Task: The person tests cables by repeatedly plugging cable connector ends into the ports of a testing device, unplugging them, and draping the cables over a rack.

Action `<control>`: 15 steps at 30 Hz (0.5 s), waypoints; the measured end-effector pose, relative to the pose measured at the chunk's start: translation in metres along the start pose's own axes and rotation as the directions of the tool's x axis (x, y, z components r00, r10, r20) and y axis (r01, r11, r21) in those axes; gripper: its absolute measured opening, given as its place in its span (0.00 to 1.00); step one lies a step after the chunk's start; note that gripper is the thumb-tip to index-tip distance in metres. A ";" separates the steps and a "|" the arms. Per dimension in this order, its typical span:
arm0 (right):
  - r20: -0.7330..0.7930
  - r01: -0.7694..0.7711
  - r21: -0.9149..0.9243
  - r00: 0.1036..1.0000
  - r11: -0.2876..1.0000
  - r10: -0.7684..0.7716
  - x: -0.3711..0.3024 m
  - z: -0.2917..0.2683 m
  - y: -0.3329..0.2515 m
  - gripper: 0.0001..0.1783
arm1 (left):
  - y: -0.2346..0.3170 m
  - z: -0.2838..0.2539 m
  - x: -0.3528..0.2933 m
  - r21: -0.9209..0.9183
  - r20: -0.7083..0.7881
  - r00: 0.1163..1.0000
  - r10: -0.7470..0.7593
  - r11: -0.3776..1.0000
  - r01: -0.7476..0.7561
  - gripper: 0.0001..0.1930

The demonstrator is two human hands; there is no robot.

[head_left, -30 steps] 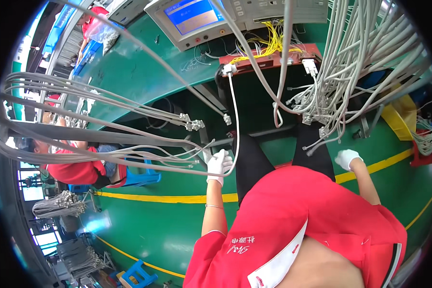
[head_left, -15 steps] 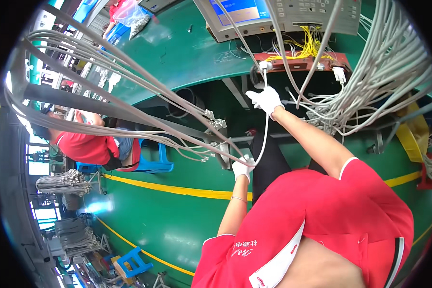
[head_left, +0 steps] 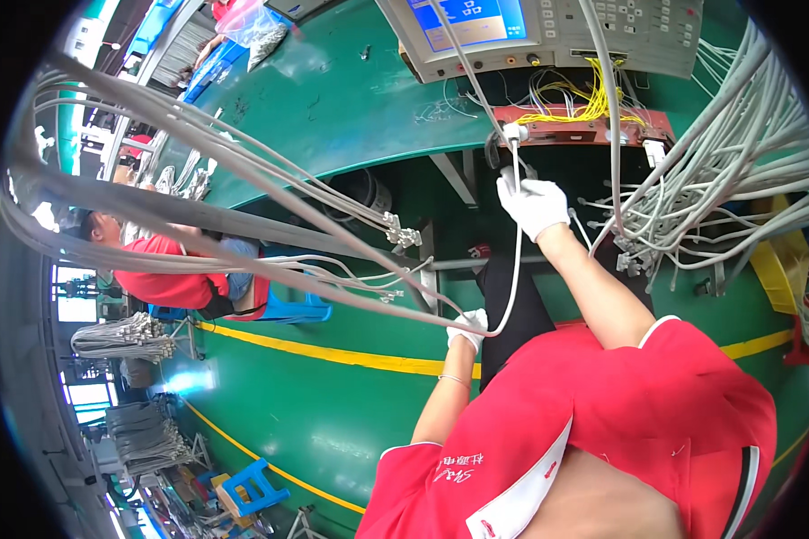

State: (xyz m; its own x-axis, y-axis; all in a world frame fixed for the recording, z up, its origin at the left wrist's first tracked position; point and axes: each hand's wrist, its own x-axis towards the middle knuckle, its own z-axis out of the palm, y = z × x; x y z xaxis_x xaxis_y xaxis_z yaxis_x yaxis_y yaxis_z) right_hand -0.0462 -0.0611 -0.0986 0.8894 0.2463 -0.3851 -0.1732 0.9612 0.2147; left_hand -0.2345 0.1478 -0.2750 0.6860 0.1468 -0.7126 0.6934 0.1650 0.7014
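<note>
My gloved left hand (head_left: 467, 330) is closed around a pale grey cable (head_left: 518, 269) at the low point of its loop. From there the cable rises to a white plug (head_left: 514, 133) at the left end of a red fixture (head_left: 566, 133). Just below that plug, my gloved right hand (head_left: 535, 207) has its fingers bent at the same cable and appears closed on it; glove and cable blend, so the exact grip is hard to see. Another white connector (head_left: 656, 153) sits at the fixture's right end.
Behind the fixture, a tester with a blue screen (head_left: 467, 22) stands on the green table (head_left: 333, 99). Cables hang in bundles at left (head_left: 189, 260) and right (head_left: 737, 171). A person in red (head_left: 166, 278) sits at left on a blue stool (head_left: 301, 310). A yellow bin (head_left: 773, 269) is at right.
My right hand has shifted right and slightly down in the picture, its fingers now bent rather than pointing left. My left hand appears slightly lower. The whole view has moved a little.
</note>
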 end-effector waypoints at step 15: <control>-0.206 0.044 -0.634 0.952 0.772 -0.224 0.019 -0.037 -0.069 0.08 | 0.058 0.045 0.018 -0.170 0.066 0.975 -0.211 0.961 0.220 0.12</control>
State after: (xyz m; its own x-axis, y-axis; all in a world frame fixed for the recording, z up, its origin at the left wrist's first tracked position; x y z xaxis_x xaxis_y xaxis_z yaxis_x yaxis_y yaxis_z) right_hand -0.0326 -0.1185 -0.1537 0.7985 0.0447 -0.6003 -0.3628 0.8315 -0.4207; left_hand -0.1725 0.1164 -0.2464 0.5371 0.0438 -0.8424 0.7791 0.3570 0.5153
